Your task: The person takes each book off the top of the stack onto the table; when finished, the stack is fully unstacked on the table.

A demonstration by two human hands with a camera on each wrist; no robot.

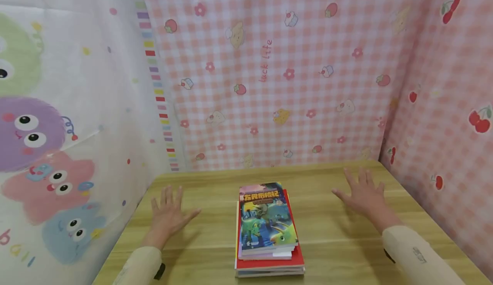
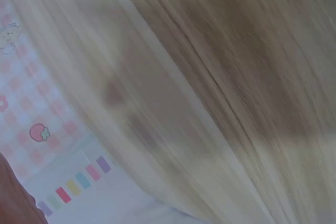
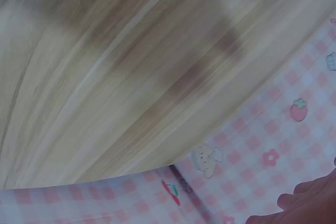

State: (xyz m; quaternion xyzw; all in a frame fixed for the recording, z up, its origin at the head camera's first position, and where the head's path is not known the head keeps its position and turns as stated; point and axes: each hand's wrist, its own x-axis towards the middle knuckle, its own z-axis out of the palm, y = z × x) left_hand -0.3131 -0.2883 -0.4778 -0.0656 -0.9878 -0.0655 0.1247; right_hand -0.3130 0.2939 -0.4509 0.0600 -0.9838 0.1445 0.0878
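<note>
A stack of several books lies on the wooden table, between the two hands. Its top book has a colourful blue-green cover with yellow lettering, and a wider red book shows beneath it. Left of the stack, my left hand is held over the table with fingers spread and nothing in it. My right hand, also spread and holding nothing, is to the right of the stack. Only an edge of the left hand enters the left wrist view; the right wrist view catches a bit of the right hand.
The wood-grained table narrows towards the back. A pink checked curtain hangs behind it, and another checked sheet with cherries stands on the right. On the left is a white sheet with cartoon figures.
</note>
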